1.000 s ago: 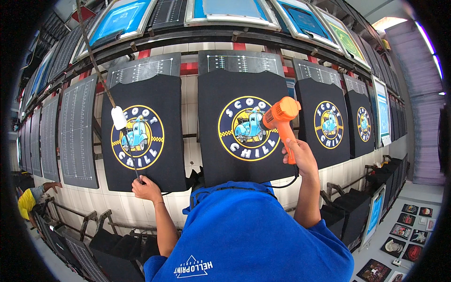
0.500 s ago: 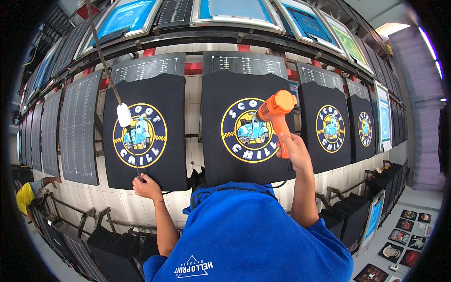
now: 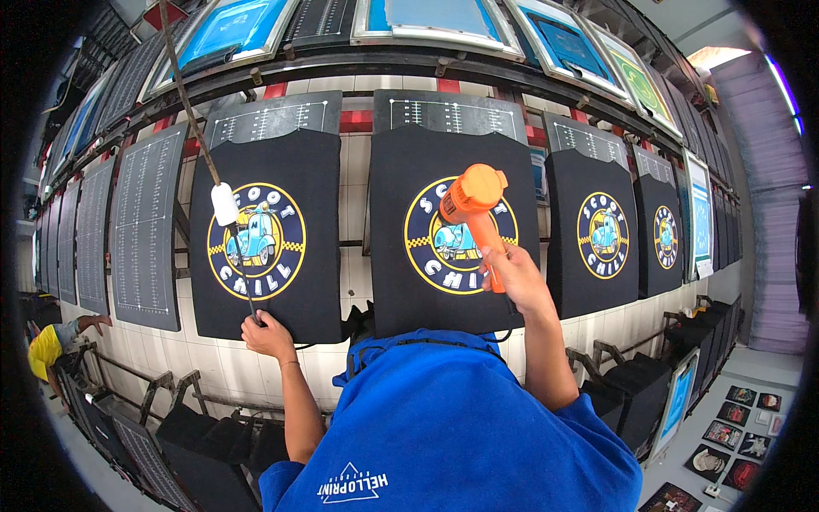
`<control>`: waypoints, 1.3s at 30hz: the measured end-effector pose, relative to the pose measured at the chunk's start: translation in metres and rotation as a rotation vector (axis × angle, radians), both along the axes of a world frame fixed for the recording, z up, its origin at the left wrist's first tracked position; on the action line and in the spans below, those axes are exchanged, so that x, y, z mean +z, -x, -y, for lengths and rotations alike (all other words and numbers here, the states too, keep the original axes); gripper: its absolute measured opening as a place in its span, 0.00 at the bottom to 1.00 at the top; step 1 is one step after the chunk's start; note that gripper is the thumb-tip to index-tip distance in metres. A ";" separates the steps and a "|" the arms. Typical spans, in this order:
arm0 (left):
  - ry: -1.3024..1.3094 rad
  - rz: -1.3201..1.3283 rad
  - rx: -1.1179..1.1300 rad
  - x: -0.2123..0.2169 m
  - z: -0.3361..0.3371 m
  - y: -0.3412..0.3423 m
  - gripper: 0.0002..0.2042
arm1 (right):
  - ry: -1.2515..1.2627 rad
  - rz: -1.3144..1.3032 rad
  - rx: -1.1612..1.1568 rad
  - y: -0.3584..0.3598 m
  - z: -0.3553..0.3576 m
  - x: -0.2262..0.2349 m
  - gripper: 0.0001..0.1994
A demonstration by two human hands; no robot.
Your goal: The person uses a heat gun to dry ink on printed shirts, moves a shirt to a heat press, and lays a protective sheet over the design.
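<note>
My right hand [image 3: 518, 280] is closed round the handle of an orange heat gun [image 3: 475, 192]. The gun is over a black T-shirt [image 3: 397, 294] with a round scooter print, its head covering part of the print's upper right. My left hand [image 3: 269, 335] pinches a thin black cable [image 3: 245, 277] by the lower edge of another black T-shirt [image 3: 311, 171] with the same print. That cable runs up to a white socket connector [image 3: 224, 205] hanging from a brownish cord [image 3: 188, 102]. The gun's nozzle end points left; any gap to the fabric cannot be judged.
Two more printed black shirts [image 3: 559, 273] lie on pallets at the right. Bare dark pallets [image 3: 145, 226] with white rulings line the left. Framed screens [image 3: 444, 21] stand along the far rail. A person in a yellow top [image 3: 44, 350] is at the far left.
My right hand has carried the heat gun a little left across the middle shirt's print. My left hand stays on the cable. The person at the far left has shifted.
</note>
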State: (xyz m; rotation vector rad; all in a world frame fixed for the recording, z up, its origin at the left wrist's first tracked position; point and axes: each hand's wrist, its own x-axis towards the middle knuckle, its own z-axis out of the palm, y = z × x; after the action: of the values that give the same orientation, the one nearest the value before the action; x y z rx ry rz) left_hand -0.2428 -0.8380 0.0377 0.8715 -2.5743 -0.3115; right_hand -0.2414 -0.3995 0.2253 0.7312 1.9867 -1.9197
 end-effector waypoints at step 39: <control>0.018 -0.002 -0.008 -0.005 0.002 -0.001 0.10 | 0.020 0.010 -0.050 -0.036 -0.004 0.002 0.15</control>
State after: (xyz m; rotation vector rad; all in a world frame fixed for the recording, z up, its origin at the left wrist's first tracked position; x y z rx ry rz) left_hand -0.2422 -0.8405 0.0329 0.8542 -2.5752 -0.2910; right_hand -0.2056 -0.3957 0.2270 0.7903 1.9582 -1.9570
